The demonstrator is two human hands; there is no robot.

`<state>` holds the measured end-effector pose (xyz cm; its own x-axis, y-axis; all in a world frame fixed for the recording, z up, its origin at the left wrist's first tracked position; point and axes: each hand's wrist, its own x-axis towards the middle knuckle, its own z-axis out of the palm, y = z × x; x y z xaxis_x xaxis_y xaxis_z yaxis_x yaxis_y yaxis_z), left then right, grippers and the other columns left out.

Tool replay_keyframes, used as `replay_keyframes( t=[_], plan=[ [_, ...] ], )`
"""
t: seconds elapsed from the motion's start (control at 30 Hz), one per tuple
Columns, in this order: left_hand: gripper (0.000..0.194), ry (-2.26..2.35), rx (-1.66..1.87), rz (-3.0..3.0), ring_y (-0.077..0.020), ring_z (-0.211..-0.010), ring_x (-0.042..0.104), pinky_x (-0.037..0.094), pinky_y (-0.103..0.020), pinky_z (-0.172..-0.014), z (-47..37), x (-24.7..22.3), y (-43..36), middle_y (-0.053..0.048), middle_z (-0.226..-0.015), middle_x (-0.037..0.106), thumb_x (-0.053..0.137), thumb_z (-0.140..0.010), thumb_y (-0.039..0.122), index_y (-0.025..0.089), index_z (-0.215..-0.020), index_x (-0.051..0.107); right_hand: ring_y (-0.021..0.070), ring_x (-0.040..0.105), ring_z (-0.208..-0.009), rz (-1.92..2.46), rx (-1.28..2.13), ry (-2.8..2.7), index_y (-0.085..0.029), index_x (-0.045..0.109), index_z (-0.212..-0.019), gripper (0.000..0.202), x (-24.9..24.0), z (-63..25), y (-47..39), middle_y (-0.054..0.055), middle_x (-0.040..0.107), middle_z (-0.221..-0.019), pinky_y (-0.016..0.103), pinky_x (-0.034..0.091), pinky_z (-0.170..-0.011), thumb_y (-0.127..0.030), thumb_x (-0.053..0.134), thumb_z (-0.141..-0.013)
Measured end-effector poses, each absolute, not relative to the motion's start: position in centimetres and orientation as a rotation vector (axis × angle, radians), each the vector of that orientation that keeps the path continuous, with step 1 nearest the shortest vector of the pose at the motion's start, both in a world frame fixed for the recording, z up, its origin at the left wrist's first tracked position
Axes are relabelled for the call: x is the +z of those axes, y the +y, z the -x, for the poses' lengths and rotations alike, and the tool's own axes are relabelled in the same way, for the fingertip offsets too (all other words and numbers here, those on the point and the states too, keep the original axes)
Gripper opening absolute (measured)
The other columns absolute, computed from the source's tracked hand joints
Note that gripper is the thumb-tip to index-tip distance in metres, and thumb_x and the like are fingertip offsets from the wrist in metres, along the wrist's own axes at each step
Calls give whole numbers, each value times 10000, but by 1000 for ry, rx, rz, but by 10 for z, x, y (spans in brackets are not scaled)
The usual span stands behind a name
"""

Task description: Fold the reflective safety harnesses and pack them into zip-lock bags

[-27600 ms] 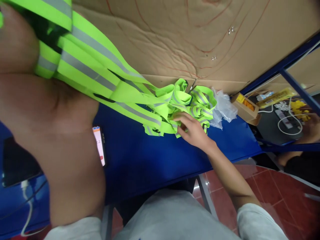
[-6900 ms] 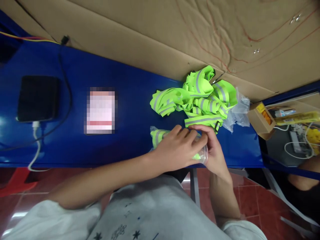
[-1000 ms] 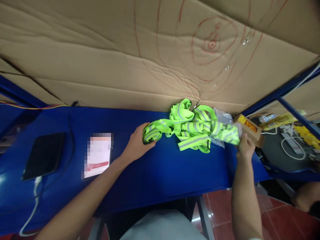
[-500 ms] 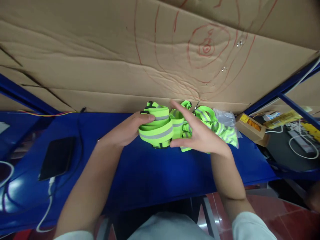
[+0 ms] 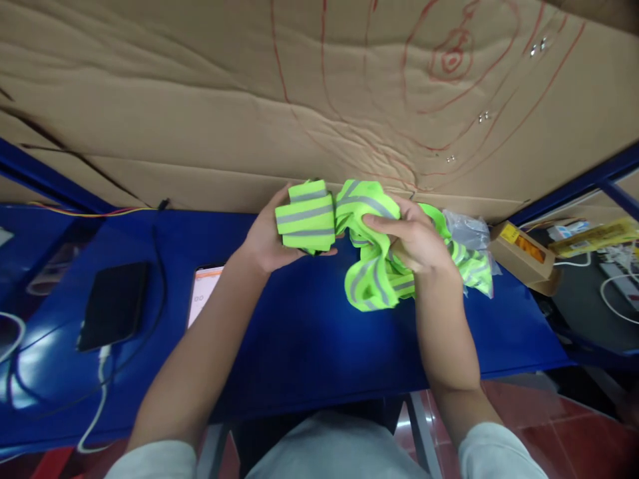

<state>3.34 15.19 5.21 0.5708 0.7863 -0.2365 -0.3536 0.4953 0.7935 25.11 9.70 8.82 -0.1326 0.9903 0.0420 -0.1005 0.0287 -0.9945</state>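
My left hand is closed round a folded bundle of neon-green strap with grey reflective stripes, its fingers mostly behind the bundle. To the right, my right hand grips a loose length of the same kind of strap, thumb on top. Part of that strap curls down below the hand in a loop. More green-and-grey strap material lies behind and right of my right hand, next to a clear plastic bag.
A blue table runs below a cardboard wall with red drawn curves. At left lie a black device with a white cable and a lit phone partly under my left forearm. An open cardboard box stands at right.
My left hand has raised and turned the bundle. My right hand, previously spread, has closed on the loose strap and lifted part of it. The phone has come into view.
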Motion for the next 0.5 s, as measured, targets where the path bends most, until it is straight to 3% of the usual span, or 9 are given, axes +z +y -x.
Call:
replay_keyframes(
  t=[0.07,0.13,0.2,0.27,0.33,0.43,0.5],
  plan=[
    [690,581,678,-710,-352,-990,779,633,-457,-694,-32,43,155,-80,-1223,768,249,-1014,715,229,-1257,674,150,668,-679,981,1355,-1162,-203,705,-968,418,99,-259,92,-12,726,-843,299,580,-691,-350,938,-655],
    [805,513,643,-710,-350,-955,785,612,-382,-586,-31,34,156,-109,-1235,766,232,-965,814,226,-1295,672,100,542,-561,938,1312,-1093,-214,679,-909,361,109,-268,87,-29,696,-813,282,501,-598,-319,922,-665],
    [895,471,634,-738,-355,-910,786,573,-345,-489,-32,25,156,-150,-1193,773,235,-904,886,216,-1316,663,79,424,-518,900,1224,-1048,-226,654,-876,315,116,-276,82,-34,674,-809,284,402,-540,-319,885,-684],
    [934,449,618,-747,-360,-961,777,594,-375,-527,-32,17,156,-158,-1207,764,196,-891,905,221,-1343,645,81,344,-510,861,1126,-1022,-240,634,-838,267,120,-285,80,-33,639,-781,297,335,-526,-323,847,-698],
    [986,457,620,-758,-325,-872,778,601,-392,-558,-32,8,155,-144,-1121,782,151,-872,931,211,-1301,670,89,317,-525,818,1022,-990,-255,633,-823,201,122,-295,77,-23,615,-788,303,337,-551,-312,809,-744],
    [1029,524,619,-853,-244,-574,693,537,-338,-474,-33,-4,153,-120,-843,779,198,-816,980,172,-1163,732,89,352,-577,687,799,-951,-265,671,-853,44,126,-309,69,5,643,-939,280,370,-610,-280,688,-891],
    [975,587,659,-932,-253,-622,713,552,-342,-523,-34,-11,153,-125,-829,774,297,-817,964,150,-1111,747,86,423,-631,771,629,-1010,-256,688,-855,233,128,-319,62,24,657,-1094,274,367,-624,-309,518,-1005]
  ],
)
